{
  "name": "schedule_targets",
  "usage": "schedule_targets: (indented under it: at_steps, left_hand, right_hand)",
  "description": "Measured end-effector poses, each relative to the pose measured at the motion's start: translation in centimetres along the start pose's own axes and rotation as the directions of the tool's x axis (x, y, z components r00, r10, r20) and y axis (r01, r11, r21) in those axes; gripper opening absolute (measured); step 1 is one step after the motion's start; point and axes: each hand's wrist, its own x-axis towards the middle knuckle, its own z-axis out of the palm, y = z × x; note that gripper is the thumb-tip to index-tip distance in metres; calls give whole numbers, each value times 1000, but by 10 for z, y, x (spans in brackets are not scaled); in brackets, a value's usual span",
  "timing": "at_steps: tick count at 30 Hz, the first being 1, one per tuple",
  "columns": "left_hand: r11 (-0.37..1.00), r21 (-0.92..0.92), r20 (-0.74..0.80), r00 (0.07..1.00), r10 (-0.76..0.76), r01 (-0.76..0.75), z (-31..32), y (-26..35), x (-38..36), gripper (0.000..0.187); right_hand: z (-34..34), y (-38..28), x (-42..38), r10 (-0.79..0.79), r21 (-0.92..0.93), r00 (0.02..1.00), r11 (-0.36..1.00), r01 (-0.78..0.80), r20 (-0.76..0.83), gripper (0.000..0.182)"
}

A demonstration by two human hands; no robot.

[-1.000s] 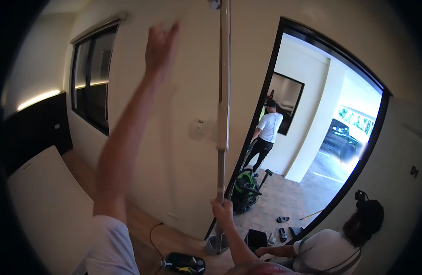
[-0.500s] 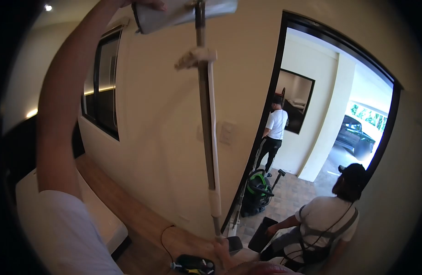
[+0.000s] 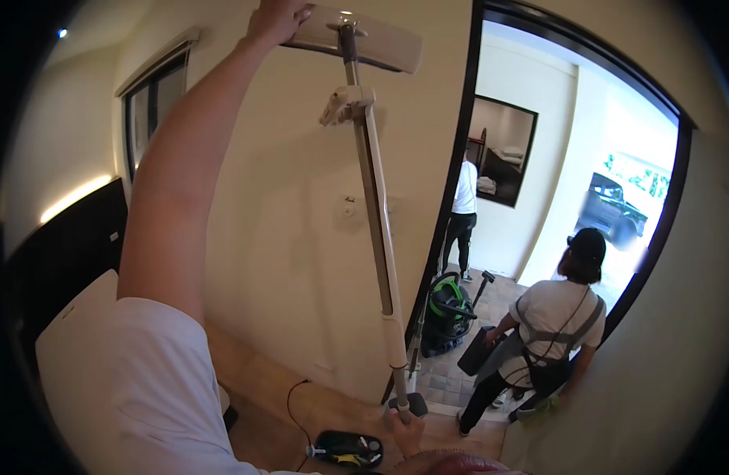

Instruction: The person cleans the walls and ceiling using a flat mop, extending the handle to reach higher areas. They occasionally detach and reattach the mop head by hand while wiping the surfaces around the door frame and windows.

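Observation:
A flat mop is held upside down in front of me, its pole slanting from upper left to lower right. At the top, my left hand is closed round the left end of the wide, flat mop head. A pale bracket sits on the pole just below the head. Low down, my right hand is wrapped round the lower end of the pole, close to a dark grey block.
A black tray of small items lies on the floor beside a cable. At the doorway a person carries a dark box. Beyond stand a green-black vacuum cleaner and another person. A bed is at left.
The mop's lower end has swung right and its head has turned to slant down rightward. My left arm has moved right. The person in the doorway has stepped toward the opening.

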Motion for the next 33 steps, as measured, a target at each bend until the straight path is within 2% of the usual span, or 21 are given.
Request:
schedule_targets:
  at_steps: [2,6,8,10,11,12,13,14,15,16,17,18,19,21,22,23,25,27,29,31,33]
  left_hand:
    - [967,-224,-187,969,-163,120,14,30,5,50]
    - [956,-274,-358,911,-204,106,8,103,3,47]
    - [962,-230,-703,658,-269,148,13,134,-6,41]
    - [944,-278,-597,739,-313,175,0,177,-52,66]
    - [852,-519,-497,785,-370,73,15,243,-125,57]
    - [619,-780,-275,835,-477,97,8,306,-171,54]
    - [298,-945,-23,881,-472,134,2,362,-206,62]
    - [270,-944,94,941,-326,188,12,399,-235,69]
    - [-17,-963,269,952,-145,269,-4,442,-262,80]
    - [-38,-847,531,847,-34,530,-48,476,-268,92]
    - [83,-891,445,895,-29,446,-17,509,-277,101]
    - [206,-936,280,958,-60,286,-5,535,-282,93]
    - [206,-936,279,958,-63,286,13,547,-275,93]
    - [166,-974,126,976,-180,156,30,563,-245,83]
    - [102,-953,269,953,-141,284,29,573,-238,78]
    - [107,-953,268,954,-135,282,17,582,-233,78]
    - [-76,-860,509,860,-36,505,-4,596,-217,86]
    - [-109,-886,460,886,-63,452,0,628,-228,84]
    - [-22,-931,364,925,-111,364,21,644,-239,81]
    - [-94,-928,368,926,-85,360,14,648,-246,82]
    - [-176,-914,379,924,-45,366,3,659,-250,82]
  right_hand:
    - [-14,-15,-3,3,22,997,1000,-2,-76,27]
    - [-56,-13,-5,-58,66,980,995,72,-192,30]
    - [-77,17,1,-90,98,970,989,114,-225,30]
    - [-97,38,15,-197,89,952,971,223,-236,37]
    - [-109,42,33,-208,102,941,965,243,-266,37]
    - [-118,22,58,-219,8,936,973,230,-274,42]
    - [-126,-3,83,-232,-88,931,973,215,-281,46]
    - [-128,-27,102,-238,-68,923,971,228,-302,49]
    - [-132,-45,114,-242,-52,919,970,237,-312,52]
    - [-138,-59,125,-250,-56,916,968,245,-313,52]
    - [-145,-69,136,-233,-19,926,971,239,-297,50]
    - [-151,-75,140,-214,20,935,973,229,-281,48]
    - [-157,-83,145,-216,18,935,973,231,-280,48]
    - [-172,-91,146,-227,-24,946,973,228,-233,42]
    - [-184,-89,145,-323,-192,916,940,282,-239,41]
    - [-194,-66,147,-321,-184,916,942,281,-242,41]
    - [-225,-2,146,-614,-319,747,783,534,-255,40]
    - [-272,70,109,-403,-134,915,908,398,-10,34]
    - [-274,159,71,-114,202,993,974,103,44,29]
    - [-255,228,42,-162,233,964,949,210,-210,42]
    - [-268,226,40,-118,257,975,952,165,-189,43]
